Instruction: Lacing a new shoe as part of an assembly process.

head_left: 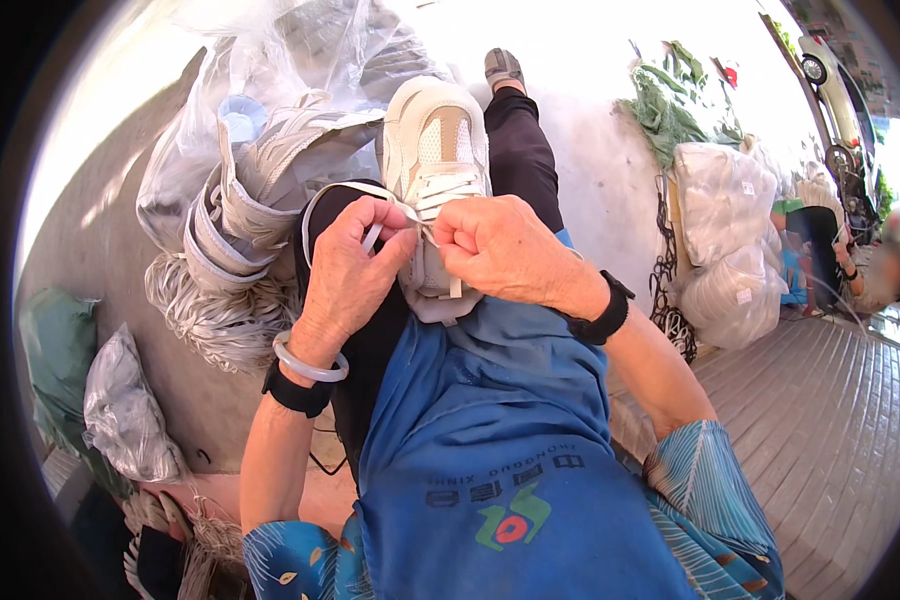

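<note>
A cream and beige sneaker rests on my lap, its toe pointing away from me. White shoelace crosses its front in several rows. My left hand pinches a length of the lace at the shoe's left side, thumb and index finger together. On the opposite side, the closed fingers of my right hand grip the lace close to the shoe's eyelets. Below both hands, a blue apron covers my lap. The shoe's heel opening is partly hidden behind my right hand.
Left of my knee lie stacked pale shoe uppers, a heap of white laces and clear plastic. Farther left are a green sack and a plastic bag. White bundles stand right, near another person.
</note>
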`<state>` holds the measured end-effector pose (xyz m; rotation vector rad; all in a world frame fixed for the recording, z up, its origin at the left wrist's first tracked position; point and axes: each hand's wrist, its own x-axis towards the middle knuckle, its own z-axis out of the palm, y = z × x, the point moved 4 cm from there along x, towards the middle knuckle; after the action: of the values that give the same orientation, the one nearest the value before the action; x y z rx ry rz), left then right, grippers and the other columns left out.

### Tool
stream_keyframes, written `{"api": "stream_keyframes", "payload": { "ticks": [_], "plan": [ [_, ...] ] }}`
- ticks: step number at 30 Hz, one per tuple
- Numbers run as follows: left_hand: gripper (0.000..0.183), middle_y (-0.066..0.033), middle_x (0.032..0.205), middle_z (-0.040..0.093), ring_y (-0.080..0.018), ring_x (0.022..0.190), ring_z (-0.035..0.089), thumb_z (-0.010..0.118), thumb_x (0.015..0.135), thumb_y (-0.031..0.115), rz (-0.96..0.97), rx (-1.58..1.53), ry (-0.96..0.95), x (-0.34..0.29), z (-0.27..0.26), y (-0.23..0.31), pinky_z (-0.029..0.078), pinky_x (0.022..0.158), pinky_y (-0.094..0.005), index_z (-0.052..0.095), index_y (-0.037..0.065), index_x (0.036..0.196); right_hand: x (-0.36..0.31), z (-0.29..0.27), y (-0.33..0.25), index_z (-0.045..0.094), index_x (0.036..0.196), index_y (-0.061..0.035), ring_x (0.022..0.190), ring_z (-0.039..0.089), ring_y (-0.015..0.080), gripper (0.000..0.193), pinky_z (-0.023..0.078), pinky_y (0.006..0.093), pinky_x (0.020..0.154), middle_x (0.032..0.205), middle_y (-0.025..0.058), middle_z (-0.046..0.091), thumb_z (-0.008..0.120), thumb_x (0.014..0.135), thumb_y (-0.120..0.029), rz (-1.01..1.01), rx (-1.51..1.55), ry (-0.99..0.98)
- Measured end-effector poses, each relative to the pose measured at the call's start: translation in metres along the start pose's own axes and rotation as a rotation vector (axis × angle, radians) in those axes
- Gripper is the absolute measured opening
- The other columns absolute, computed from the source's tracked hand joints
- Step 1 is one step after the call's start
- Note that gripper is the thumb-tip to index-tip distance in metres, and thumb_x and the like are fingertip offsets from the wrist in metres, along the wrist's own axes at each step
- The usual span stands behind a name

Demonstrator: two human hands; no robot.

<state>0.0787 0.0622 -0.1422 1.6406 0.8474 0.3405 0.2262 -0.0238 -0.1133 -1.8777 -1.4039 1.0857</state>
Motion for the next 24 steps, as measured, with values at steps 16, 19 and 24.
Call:
{"api": "stream_keyframes", "payload": {
  "ticks": [16, 19, 24],
  "plan": [
    [0.016, -0.0049, 0.072, 0.056, -0.0137, 0.066, 0.054, 0.069, 0.079, 0.002, 0.246, 0.380, -0.074, -0.010, 0.014, 0.030, 0.047, 0.065, -0.0269, 0.062, 0.001, 0.094, -0.041, -0.018, 0.027, 0.064, 0.090, -0.0016, 0.072, 0.064, 0.0311, 0.012, 0.051, 0.0382, 0.066, 0.087, 0.0144, 0.063, 0.065, 0.083, -0.011, -0.124, -0.070, 0.359],
    [0.015, -0.0070, 0.074, 0.058, -0.0146, 0.065, 0.055, 0.069, 0.080, 0.004, 0.198, 0.355, -0.104, -0.003, 0.013, 0.028, 0.047, 0.064, -0.0276, 0.062, 0.000, 0.092, -0.039, -0.022, 0.026, 0.063, 0.091, -0.0005, 0.071, 0.064, 0.0326, 0.014, 0.051, 0.0389, 0.065, 0.085, 0.0173, 0.063, 0.064, 0.082, -0.011, -0.004, 0.039, 0.250],
    [0.010, -0.0074, 0.074, 0.056, -0.0195, 0.062, 0.058, 0.067, 0.079, 0.003, 0.352, 0.483, -0.015, -0.006, 0.022, 0.027, 0.048, 0.058, -0.0310, 0.061, 0.002, 0.087, -0.038, -0.028, 0.028, 0.058, 0.089, 0.0019, 0.069, 0.064, 0.0341, 0.013, 0.050, 0.0420, 0.062, 0.081, 0.0198, 0.061, 0.060, 0.081, -0.008, 0.135, 0.053, -0.026]
  ]
}}
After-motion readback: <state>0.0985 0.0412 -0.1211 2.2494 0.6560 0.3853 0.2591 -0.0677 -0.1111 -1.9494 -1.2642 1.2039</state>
